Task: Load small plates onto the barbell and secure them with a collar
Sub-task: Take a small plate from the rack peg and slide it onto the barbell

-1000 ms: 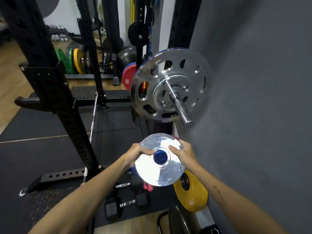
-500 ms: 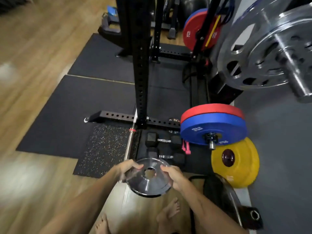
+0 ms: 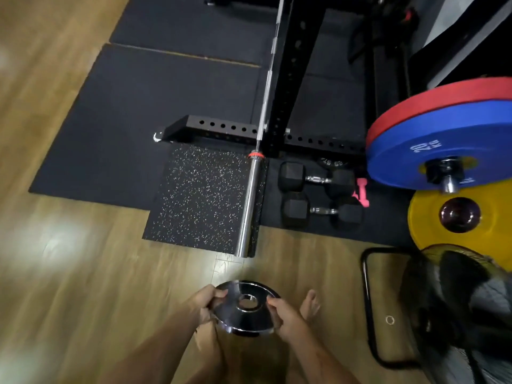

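Note:
A small chrome plate (image 3: 245, 307) with a round centre hole is held low over the wooden floor, tilted nearly flat. My left hand (image 3: 206, 300) grips its left rim and my right hand (image 3: 282, 314) grips its right rim. Ahead of the plate, a barbell (image 3: 249, 206) lies on the floor, its chrome sleeve resting on a speckled black mat (image 3: 199, 195) with the open end pointing toward me. A red ring marks the sleeve's inner end. The plate is a short way short of the sleeve's end. No collar is visible.
A black rack upright and its holed base (image 3: 279, 106) stand beyond the sleeve. Two black hex dumbbells (image 3: 318, 195) lie to the right. Blue and red plates (image 3: 443, 139) and a yellow plate (image 3: 460, 217) are at the right, a black fan (image 3: 443, 314) below them. My bare feet show under the plate.
My view has swung down from the loaded chrome plates on the racked bar to the floor. Both hands have carried the small plate down and toward the floor barbell's sleeve end.

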